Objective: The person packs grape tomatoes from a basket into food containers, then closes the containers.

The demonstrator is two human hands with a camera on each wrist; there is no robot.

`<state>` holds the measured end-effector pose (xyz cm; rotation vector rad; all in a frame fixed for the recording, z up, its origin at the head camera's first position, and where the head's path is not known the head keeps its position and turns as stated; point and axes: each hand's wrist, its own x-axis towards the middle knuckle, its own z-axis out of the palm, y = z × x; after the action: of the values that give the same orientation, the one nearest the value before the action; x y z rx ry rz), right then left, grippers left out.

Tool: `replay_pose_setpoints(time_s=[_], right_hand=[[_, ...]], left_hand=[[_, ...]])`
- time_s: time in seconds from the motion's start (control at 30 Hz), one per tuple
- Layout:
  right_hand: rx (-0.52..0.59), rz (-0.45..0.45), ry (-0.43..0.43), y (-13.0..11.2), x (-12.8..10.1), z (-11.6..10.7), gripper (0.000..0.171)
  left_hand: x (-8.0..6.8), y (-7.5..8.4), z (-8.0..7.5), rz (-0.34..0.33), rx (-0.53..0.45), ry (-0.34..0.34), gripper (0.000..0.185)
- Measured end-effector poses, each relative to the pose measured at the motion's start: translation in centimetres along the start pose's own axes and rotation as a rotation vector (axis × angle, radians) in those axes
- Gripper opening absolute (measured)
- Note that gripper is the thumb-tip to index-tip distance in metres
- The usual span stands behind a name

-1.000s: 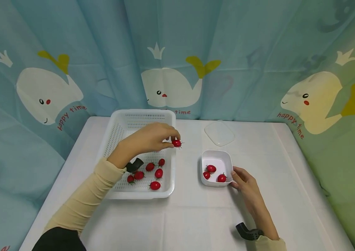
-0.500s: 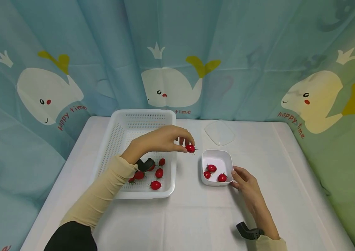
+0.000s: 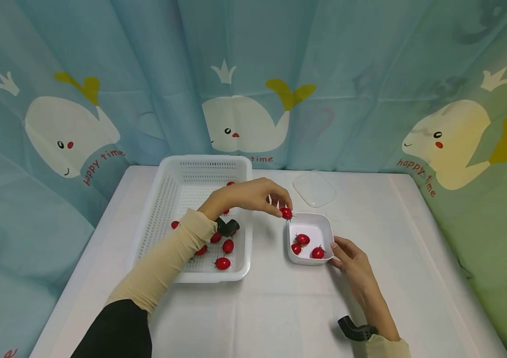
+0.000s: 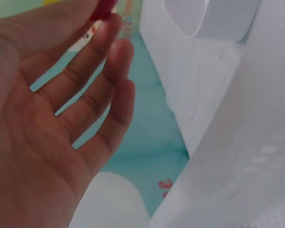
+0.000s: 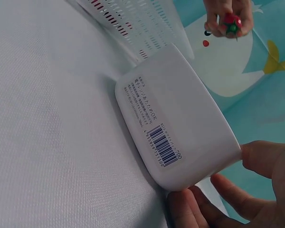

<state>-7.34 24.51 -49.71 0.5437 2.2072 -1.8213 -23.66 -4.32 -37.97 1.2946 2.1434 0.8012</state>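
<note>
My left hand (image 3: pixel 257 195) pinches a red cherry tomato (image 3: pixel 286 213) between thumb and fingertips. It is just over the far left corner of a small white square container (image 3: pixel 321 229). Inside that container lie 3 cherry tomatoes (image 3: pixel 303 239). At its near right corner, my right hand (image 3: pixel 353 263) grips the wall; in the right wrist view the thumb is at the rim and fingers are at the base. A printed label with a barcode (image 5: pixel 162 145) shows on the container's side. Only part of the held tomato (image 4: pixel 104 9) appears in the left wrist view.
A white perforated basket (image 3: pixel 190 194) stands at the left with several cherry tomatoes (image 3: pixel 223 263) in it, partly hidden by my left forearm. Behind the container lies a clear lid (image 3: pixel 314 190). A curtain with whale prints (image 3: pixel 244 124) hangs along the table's back edge.
My left hand has carried the tomato rightward from the basket's right rim to the container's far left corner. The right hand and container have stayed in place.
</note>
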Motion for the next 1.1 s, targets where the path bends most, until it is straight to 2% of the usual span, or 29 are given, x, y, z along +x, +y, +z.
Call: replay_pose_setpoints(time_s=[0.23, 0.63, 1.1], right_hand=[[-0.01, -0.009, 0.003, 0.0, 0.2, 0.1, 0.056], [-0.003, -0.017, -0.001, 0.1, 0.1, 0.0, 0.055], [0.026, -0.021, -0.018, 0.2, 0.1, 0.0, 0.056]], left_hand=[[2.0, 0.1, 1.1, -0.011, 0.046, -0.046, 0.02], [4.9, 0.0, 3.7, -0.011, -0.022, -0.058, 0.015], [6.9, 0.8, 6.4, -0.02, 0.041, -0.105, 0.012]])
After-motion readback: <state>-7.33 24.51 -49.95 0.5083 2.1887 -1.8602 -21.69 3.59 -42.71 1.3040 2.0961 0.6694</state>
